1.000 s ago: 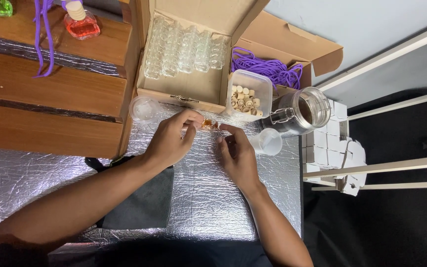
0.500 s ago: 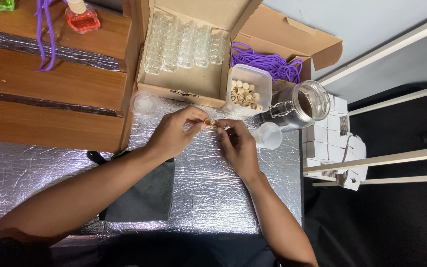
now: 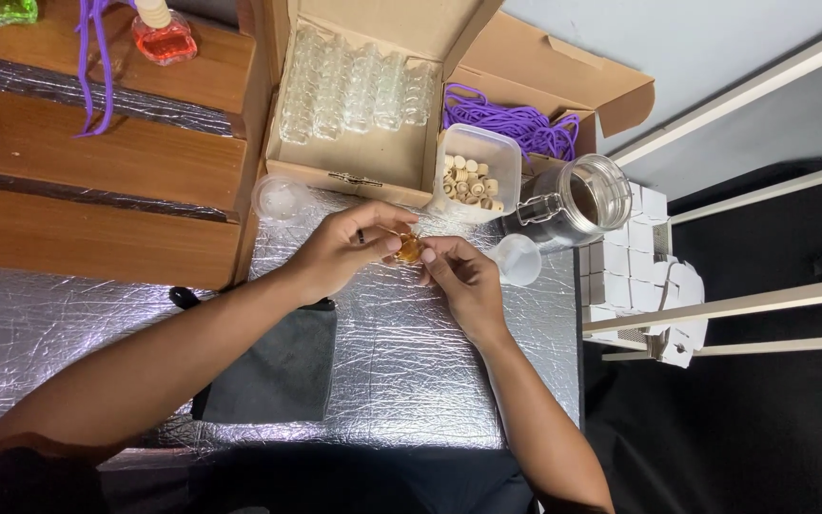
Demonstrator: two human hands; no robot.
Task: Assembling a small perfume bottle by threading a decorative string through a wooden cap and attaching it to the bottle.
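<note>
Small amber bottle (image 3: 408, 249) sits pinched between both hands now, just above the foil-covered table (image 3: 411, 362). The left hand (image 3: 340, 255) has slid in closer than a second ago, fingers closed around it, and the right hand (image 3: 459, 278) grips it from the other side. A cardboard box (image 3: 354, 171) and a tub of corks (image 3: 473, 176) crowd the far edge; there's more room toward the body.

You've got crinkled glossy foil on the table (image 3: 430, 381), matt cardboard box (image 3: 373, 162), clear glass jar (image 3: 582, 202), matt dark cloth (image 3: 278, 371), varnished wood steps (image 3: 97, 181).
</note>
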